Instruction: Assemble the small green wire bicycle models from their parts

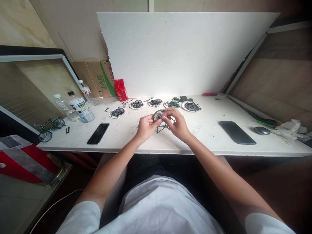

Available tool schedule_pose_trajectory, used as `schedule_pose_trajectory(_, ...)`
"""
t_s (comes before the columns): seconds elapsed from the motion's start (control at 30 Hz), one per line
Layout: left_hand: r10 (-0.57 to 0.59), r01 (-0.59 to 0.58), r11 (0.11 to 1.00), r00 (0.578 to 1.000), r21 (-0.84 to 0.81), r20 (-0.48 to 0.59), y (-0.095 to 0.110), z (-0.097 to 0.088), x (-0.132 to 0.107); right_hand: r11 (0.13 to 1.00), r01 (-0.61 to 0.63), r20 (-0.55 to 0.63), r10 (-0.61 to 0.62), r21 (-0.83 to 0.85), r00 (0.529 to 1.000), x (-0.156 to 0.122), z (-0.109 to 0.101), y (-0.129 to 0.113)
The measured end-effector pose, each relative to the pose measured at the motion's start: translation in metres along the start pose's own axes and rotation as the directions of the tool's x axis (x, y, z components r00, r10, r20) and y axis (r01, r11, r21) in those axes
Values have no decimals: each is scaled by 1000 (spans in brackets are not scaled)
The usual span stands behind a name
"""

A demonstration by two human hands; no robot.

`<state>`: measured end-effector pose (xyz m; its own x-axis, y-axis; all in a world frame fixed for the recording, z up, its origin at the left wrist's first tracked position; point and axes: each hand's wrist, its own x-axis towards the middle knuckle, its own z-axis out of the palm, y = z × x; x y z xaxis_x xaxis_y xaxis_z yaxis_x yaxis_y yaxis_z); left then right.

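Over the middle of the white table point(207, 130), my left hand point(145, 126) and my right hand point(177, 123) meet on a small green model bicycle point(161, 121). The left fingers pinch its green spoked wheel point(158, 114). My right fingers are closed on the frame part beside that wheel. The lower frame hangs just above the tabletop between my hands. Behind them stand several white dishes of small dark parts point(137, 104), and a heap of green parts point(173, 104).
A finished green model bicycle point(50, 127) stands at the table's left end. Plastic bottles point(80, 109), a red box point(121, 89) and a cardboard carton point(97, 78) are at back left. One black phone point(98, 133) lies on the left, another phone point(237, 132) and a mouse point(261, 130) on the right.
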<state>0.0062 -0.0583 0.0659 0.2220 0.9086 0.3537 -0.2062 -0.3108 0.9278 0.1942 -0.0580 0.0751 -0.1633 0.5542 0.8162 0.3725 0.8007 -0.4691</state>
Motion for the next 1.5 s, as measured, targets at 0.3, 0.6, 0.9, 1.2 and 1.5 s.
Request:
schedule_pose_trajectory(0.3,18,-17,999,1000,-39,6,5,6,-3,1000,18,-31,-18,9,999,1,-1,-8)
schedule_pose_trajectory(0.6,26,-27,1000,998,-13,-49,5,9,-6,998,57,-36,-58,-31,998,0,-2,-7)
schedule_pose_trajectory(0.9,104,-100,994,988,42,-112,13,18,-16,993,102,-104,-107,-53,989,-1,-1,-15)
schedule_pose_trajectory(1.2,126,-119,991,982,57,-140,16,19,-21,998,-2,-164,-8,-62,986,-4,5,-19)
schedule_pose_trajectory(1.5,222,-203,971,962,128,-161,15,20,-22,975,64,-252,-118,-214,960,-12,15,-19)
